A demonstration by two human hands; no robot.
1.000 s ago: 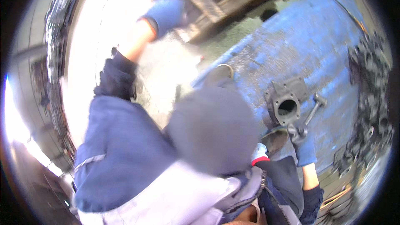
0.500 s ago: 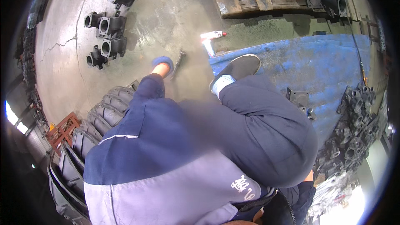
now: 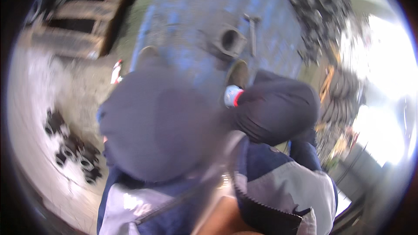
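Note:
Only a blue gloved edge of my left hand shows beside my left knee, with a bit of bare wrist below it. The knee hides its fingers and anything they hold. My right hand is out of sight; its dark sleeve passes behind my right leg. In front of my feet, a dark metal casting with a round bore lies on the blue sheet. Just right of the casting lies a hammer, apart from both hands. The picture is smeared by motion.
A wooden pallet bearing dark parts stands at far left. Near it lies a white and red container. Several black castings rest on the concrete at left. A heap of dark metal parts lines the sheet's right side.
My view has swung right, bringing the blue sheet to the middle. My left arm, earlier stretched out beside a tool on the floor, is now mostly behind my knee.

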